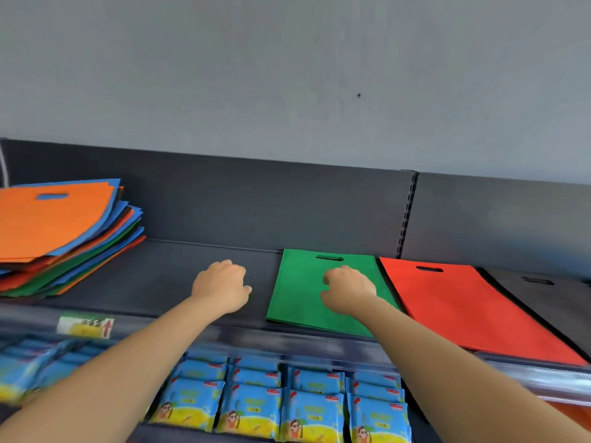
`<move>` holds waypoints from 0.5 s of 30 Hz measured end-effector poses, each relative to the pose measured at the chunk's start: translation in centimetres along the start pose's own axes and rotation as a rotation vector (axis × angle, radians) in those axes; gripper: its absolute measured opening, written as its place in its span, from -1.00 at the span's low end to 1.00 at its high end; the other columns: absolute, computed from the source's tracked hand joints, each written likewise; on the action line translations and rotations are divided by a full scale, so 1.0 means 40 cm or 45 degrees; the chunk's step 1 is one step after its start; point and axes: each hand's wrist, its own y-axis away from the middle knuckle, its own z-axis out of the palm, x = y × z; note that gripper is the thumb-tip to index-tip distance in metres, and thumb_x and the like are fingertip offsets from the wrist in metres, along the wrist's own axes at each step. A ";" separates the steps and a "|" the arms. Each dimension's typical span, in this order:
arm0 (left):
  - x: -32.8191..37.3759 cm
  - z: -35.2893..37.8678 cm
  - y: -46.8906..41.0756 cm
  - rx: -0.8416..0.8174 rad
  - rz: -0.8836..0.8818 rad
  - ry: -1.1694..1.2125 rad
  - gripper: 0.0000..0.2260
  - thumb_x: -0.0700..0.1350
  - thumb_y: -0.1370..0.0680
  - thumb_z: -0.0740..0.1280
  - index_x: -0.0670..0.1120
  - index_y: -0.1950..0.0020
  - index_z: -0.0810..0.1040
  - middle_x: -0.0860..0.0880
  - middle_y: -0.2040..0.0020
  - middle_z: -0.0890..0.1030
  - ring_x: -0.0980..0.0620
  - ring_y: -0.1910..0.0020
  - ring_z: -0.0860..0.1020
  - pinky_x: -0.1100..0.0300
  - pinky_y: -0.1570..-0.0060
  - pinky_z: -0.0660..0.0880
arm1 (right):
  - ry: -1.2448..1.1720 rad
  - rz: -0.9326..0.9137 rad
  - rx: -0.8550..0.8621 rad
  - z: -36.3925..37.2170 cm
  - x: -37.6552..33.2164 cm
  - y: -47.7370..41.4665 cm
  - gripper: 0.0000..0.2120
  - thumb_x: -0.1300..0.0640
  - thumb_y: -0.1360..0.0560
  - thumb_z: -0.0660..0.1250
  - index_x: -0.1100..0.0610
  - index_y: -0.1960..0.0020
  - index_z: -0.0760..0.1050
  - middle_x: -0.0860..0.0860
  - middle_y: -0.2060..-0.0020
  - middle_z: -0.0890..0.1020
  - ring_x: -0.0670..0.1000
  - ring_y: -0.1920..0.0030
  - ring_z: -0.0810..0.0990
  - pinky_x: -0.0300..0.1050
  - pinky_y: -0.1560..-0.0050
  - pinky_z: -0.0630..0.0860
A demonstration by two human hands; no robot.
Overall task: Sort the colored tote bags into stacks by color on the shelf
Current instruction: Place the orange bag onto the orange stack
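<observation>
Your mixed pile [57, 231] far left on shelf [179, 270], cut off by frame, your left hand [220, 284] clenched, empty, green bag [297, 308] flat, your right hand [347, 290] curled over it, fingertips hidden, grip unclear, red bag [463, 308] just beside, dark bag [543, 292] cut off right, packets [256, 404] below blurred

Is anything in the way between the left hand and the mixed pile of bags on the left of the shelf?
Nothing visible. Only bare shelf lies between the left hand and the pile, and the orange bag on top of it is uncovered.
</observation>
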 end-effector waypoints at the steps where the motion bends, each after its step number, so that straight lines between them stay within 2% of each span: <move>1: -0.027 -0.009 0.017 0.034 -0.027 -0.030 -0.64 0.08 -0.61 0.18 -0.05 -0.33 0.46 -0.06 -0.30 0.44 -0.09 -0.29 0.40 0.03 -0.17 0.41 | -0.018 -0.071 -0.008 0.003 -0.033 -0.003 -0.71 0.12 -0.50 0.23 0.14 -0.19 0.53 0.09 -0.12 0.56 0.13 -0.09 0.55 -0.11 0.10 0.47; 3: -0.085 -0.030 0.052 0.112 -0.072 -0.094 -0.66 0.07 -0.61 0.19 -0.05 -0.32 0.47 -0.06 -0.26 0.46 -0.09 -0.27 0.41 0.04 -0.15 0.40 | -0.048 -0.212 -0.011 0.002 -0.103 -0.005 -0.66 0.07 -0.52 0.23 0.14 -0.26 0.49 0.11 -0.21 0.52 0.15 -0.21 0.50 -0.04 -0.09 0.49; 5: -0.144 -0.051 0.089 0.170 -0.112 -0.151 -0.67 0.06 -0.61 0.20 -0.04 -0.30 0.49 -0.05 -0.22 0.49 -0.08 -0.24 0.43 0.04 -0.13 0.40 | -0.090 -0.323 -0.018 -0.001 -0.177 -0.004 -0.64 0.04 -0.54 0.24 0.14 -0.28 0.46 0.12 -0.25 0.50 0.16 -0.25 0.47 -0.02 -0.17 0.46; 10: -0.303 -0.102 0.179 0.245 -0.239 -0.256 -0.67 0.05 -0.60 0.21 -0.05 -0.30 0.49 -0.06 -0.20 0.49 -0.09 -0.24 0.42 0.02 -0.14 0.39 | -0.144 -0.535 -0.063 -0.002 -0.369 0.007 -0.60 -0.04 -0.54 0.25 0.13 -0.30 0.44 0.13 -0.27 0.47 0.17 -0.28 0.45 0.02 -0.23 0.45; 15: -0.474 -0.138 0.252 0.275 -0.365 -0.283 -0.67 0.06 -0.60 0.22 -0.06 -0.31 0.49 -0.05 -0.19 0.51 -0.10 -0.23 0.43 -0.02 -0.14 0.42 | -0.197 -0.708 -0.081 -0.005 -0.562 0.033 -0.61 -0.05 -0.56 0.23 0.13 -0.30 0.44 0.10 -0.24 0.48 0.15 -0.23 0.48 0.04 -0.18 0.49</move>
